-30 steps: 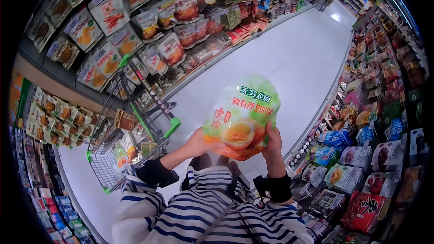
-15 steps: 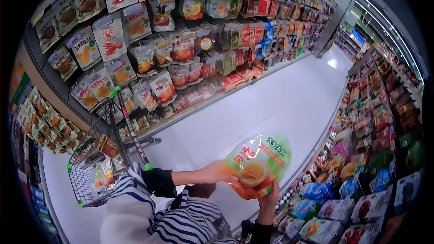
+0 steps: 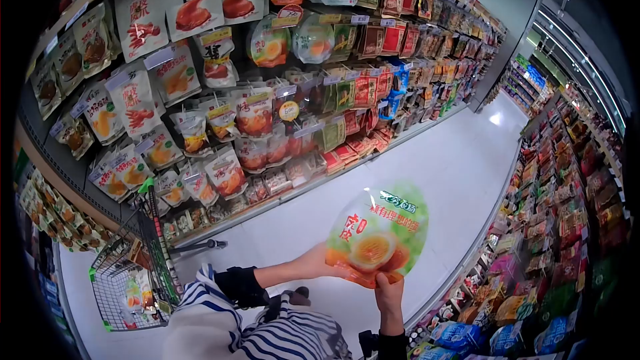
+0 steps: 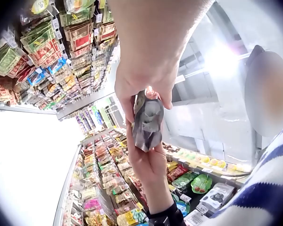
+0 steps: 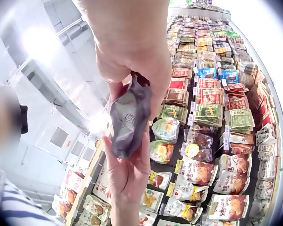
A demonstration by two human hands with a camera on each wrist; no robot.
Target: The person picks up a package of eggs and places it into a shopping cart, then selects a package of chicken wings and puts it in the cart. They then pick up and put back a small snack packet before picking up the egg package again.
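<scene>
A rounded green-and-orange snack pouch [image 3: 377,233] with an egg picture and red and green lettering is held up over the aisle, front facing the head camera. My left hand [image 3: 308,263] grips its lower left edge. At the bottom right corner, my right hand [image 3: 389,297] pinches the pouch with the thumb on the front. Both wrist views show the grey back of the pouch [image 4: 148,120] between the two hands; in the right wrist view my right hand [image 5: 134,59] comes from above and my left hand [image 5: 127,176] from below.
A wire shopping cart [image 3: 127,287] with several packets stands at the left. Behind it rises a shelf wall of hanging bags, with similar egg pouches [image 3: 270,40] near the top. Along the right runs a display of packaged snacks [image 3: 533,253]. The pale floor [image 3: 460,180] lies between.
The head view has turned, showing more of the left shelf, and the cart sits lower left. The pouch tilted, then straightened partly. My right hand shifted from its right side to the bottom corner.
</scene>
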